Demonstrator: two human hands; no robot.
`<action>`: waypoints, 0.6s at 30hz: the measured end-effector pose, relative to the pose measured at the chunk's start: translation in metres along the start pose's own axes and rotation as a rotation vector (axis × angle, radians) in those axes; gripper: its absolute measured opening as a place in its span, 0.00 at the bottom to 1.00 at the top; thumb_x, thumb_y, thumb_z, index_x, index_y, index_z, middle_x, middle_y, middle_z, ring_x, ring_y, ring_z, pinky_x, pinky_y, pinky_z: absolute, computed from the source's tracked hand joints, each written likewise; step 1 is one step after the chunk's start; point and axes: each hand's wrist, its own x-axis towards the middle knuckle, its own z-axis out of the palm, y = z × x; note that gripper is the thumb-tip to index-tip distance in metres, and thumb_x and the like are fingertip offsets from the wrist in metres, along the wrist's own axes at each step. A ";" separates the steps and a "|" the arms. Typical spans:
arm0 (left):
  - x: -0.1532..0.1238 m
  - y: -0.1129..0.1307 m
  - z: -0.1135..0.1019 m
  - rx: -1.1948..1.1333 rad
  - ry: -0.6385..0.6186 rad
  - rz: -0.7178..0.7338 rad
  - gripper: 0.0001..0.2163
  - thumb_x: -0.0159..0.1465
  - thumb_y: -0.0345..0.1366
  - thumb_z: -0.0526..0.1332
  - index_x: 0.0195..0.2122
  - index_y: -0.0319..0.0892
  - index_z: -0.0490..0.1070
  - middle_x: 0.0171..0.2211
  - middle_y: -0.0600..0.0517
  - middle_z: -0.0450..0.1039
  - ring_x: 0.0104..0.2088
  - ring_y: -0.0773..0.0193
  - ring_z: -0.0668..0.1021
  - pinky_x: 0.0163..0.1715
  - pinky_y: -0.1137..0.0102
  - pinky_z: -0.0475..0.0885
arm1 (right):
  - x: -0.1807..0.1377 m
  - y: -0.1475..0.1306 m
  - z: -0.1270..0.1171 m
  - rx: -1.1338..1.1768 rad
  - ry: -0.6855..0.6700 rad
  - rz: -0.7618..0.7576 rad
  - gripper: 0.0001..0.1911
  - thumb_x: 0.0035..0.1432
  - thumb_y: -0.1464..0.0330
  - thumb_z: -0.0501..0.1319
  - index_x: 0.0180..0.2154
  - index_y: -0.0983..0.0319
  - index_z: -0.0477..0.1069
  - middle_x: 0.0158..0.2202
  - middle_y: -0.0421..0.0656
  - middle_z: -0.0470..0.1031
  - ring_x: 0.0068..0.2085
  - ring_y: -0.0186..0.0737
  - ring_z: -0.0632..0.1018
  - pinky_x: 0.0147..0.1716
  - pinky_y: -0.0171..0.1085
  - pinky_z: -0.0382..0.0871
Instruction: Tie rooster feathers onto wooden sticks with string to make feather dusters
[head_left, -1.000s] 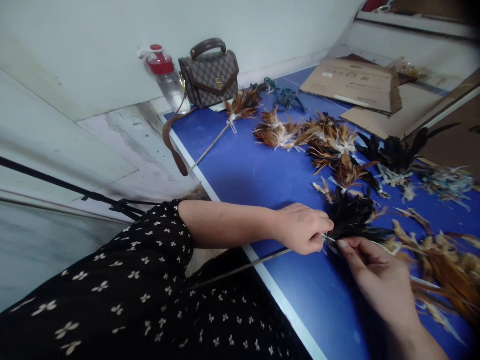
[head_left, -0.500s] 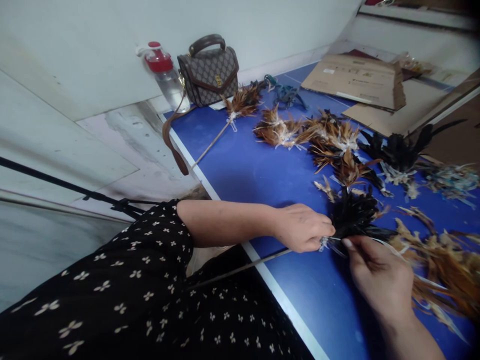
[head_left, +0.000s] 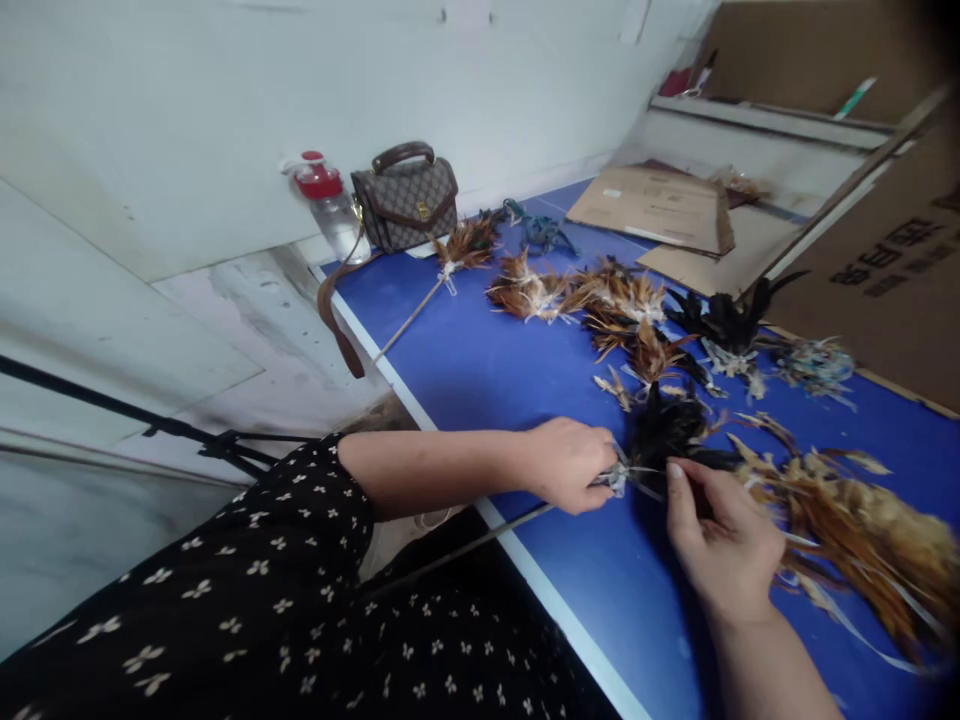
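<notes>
Black feathers (head_left: 664, 425) lie over the bench (head_left: 480, 370) beside the left hand (head_left: 574, 465), which clenches a stick (head_left: 480, 541) by the pale binding (head_left: 617, 479); the right hand (head_left: 724, 530) pinches what seems a thin strand (head_left: 646, 469). Pulled hard, it could snap; a slack left grip could splay the feathers.

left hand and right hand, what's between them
In the head view, a whitish tie sits by the left hand, its thin strands extending toward the right hand; black feathers lie just beyond.
</notes>
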 end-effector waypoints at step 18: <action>0.068 0.034 -0.058 -1.544 0.355 -0.070 0.25 0.58 0.53 0.77 0.40 0.36 0.73 0.27 0.56 0.68 0.20 0.76 0.64 0.20 0.77 0.52 | 0.000 0.031 0.022 0.061 0.334 -0.233 0.11 0.73 0.68 0.62 0.53 0.59 0.79 0.50 0.51 0.79 0.49 0.49 0.83 0.53 0.49 0.77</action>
